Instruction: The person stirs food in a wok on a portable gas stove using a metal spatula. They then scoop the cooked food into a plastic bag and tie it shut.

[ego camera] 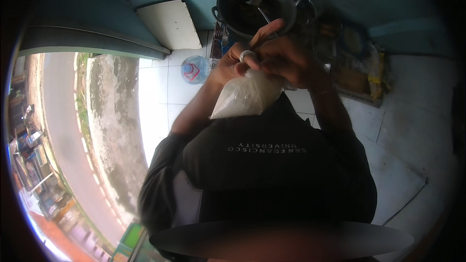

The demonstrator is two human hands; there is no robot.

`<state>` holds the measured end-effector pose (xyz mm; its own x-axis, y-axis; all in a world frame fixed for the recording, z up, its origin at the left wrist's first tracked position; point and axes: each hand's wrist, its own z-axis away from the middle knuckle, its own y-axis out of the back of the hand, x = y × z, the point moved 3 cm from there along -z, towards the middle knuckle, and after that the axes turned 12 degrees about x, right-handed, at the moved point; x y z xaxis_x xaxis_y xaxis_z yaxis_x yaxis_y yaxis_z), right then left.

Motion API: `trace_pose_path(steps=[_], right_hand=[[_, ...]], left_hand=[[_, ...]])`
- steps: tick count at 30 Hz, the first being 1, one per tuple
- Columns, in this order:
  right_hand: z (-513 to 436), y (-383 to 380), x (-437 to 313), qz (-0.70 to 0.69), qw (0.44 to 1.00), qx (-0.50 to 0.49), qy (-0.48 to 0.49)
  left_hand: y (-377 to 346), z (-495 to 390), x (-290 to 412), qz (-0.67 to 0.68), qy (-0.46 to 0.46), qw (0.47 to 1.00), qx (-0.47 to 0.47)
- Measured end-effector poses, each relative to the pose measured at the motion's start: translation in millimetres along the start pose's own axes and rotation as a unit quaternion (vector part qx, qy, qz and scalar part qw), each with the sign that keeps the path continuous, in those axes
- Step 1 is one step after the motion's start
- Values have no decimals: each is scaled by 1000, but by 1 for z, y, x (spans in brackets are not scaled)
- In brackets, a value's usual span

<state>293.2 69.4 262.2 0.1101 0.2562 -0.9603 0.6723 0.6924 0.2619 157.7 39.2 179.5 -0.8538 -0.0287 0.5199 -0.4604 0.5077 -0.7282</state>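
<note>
A clear plastic bag (244, 96) filled with something whitish hangs below both hands, in front of my chest. My left hand (233, 60) grips its gathered neck. A white band or twist of plastic (247, 55) loops around one finger there; which of the two I cannot tell. My right hand (287, 60) presses against the left one and also pinches the top of the bag. One finger sticks out over the rim of a large dark wok (233, 5), where a metal spatula (255, 3) rests. The handle end of the spatula is hidden behind my hands.
A clear plastic water bottle (195, 70) stands on the tiled floor at left. Behind it a pale board (171, 23) leans on the blue-green wall. Yellow plastic packaging (376, 69) and a cardboard piece (349, 80) lie at right. A doorway opens onto a road (62, 116).
</note>
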Motion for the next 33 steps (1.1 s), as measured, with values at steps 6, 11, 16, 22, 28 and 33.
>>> trace_pose_path(steps=[6, 11, 16, 22, 28, 33], right_hand=[[26, -8, 34, -9, 991, -68, -112], [40, -9, 46, -132, 981, -44, -136], [48, -12, 50, -126, 975, -38, -179], [47, -12, 49, -108, 982, -28, -155], [49, -13, 51, -91, 986, 6, -140], [51, -12, 56, -25, 985, 69, -154]], left_hand=[[-2, 15, -6, -99, 79, 991, -38], [2, 24, -5, -165, 166, 971, 50], [0, 21, 9, -284, 169, 942, 60], [-7, 16, 23, -442, 157, 882, 53], [-25, 21, 30, -501, 191, 826, 173], [-34, 25, 31, -568, 188, 767, 233]])
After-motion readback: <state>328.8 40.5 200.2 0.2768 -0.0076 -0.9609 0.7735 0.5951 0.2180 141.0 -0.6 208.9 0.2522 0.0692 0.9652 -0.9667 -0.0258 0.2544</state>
